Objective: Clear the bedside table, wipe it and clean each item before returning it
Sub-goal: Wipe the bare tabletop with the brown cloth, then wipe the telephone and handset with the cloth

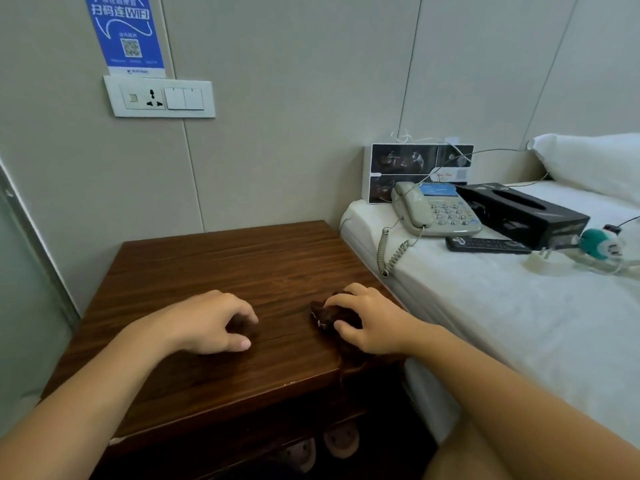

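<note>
A dark wooden bedside table [221, 268] fills the middle of the view, seen from above by the person working at it. The right hand [367, 320] rests near the table's front right corner, fingers curled over a crumpled dark brown cloth [327, 315], thumb pressed to its near side. Most of the cloth is hidden under the palm. The left hand [211, 322] sits on the tabletop left of the cloth, well apart from it, fingers loosely curled with tips touching the wood. Something dark shows under those fingers, but whether it is shadow or cloth cannot be told.

To the right of the table, on the white bed [519, 313], lie a beige corded telephone [434, 209], a black tissue box [526, 211], a black remote control [486, 244] and a teal and white charger plug [599, 244], partly blurred. A printed card [408, 168] stands behind the telephone. Beneath the table, slippers [339, 439] are dimly visible.
</note>
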`<state>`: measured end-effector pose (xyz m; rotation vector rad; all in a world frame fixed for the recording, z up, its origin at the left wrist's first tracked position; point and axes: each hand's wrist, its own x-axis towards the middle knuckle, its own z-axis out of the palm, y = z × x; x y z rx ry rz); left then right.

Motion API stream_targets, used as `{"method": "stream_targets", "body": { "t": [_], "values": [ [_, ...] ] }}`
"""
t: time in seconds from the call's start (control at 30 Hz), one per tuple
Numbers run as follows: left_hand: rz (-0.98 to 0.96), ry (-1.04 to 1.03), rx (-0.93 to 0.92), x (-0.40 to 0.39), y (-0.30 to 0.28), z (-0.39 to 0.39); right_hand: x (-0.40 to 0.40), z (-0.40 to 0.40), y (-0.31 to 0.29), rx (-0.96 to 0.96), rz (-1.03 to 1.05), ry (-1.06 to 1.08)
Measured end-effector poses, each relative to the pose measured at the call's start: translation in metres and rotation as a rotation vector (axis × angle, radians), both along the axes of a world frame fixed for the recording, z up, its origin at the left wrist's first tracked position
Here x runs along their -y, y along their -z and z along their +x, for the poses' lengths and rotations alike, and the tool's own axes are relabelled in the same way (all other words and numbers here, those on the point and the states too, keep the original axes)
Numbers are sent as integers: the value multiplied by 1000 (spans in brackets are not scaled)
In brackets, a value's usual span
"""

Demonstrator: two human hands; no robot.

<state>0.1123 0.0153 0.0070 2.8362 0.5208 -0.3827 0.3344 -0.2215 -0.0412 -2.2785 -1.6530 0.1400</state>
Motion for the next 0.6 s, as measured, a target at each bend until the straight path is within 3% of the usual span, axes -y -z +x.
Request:
{"method": "stream_targets", "body": {
  "t": [0.17, 0.3, 0.5, 0.6],
  "values": [
    [-69, 79, 295, 34, -28, 65, 11, 8, -17, -24, 104, 18],
    [-188, 131, 469, 57, -51, 132, 30, 61, -61, -98, 352, 265],
    [-497, 115, 528, 82, -62, 249, 74, 176, -110, -136, 353, 635],
    [-582, 68, 499, 93, -58, 301, 81, 212, -115, -163, 419, 693]
  ]
}}
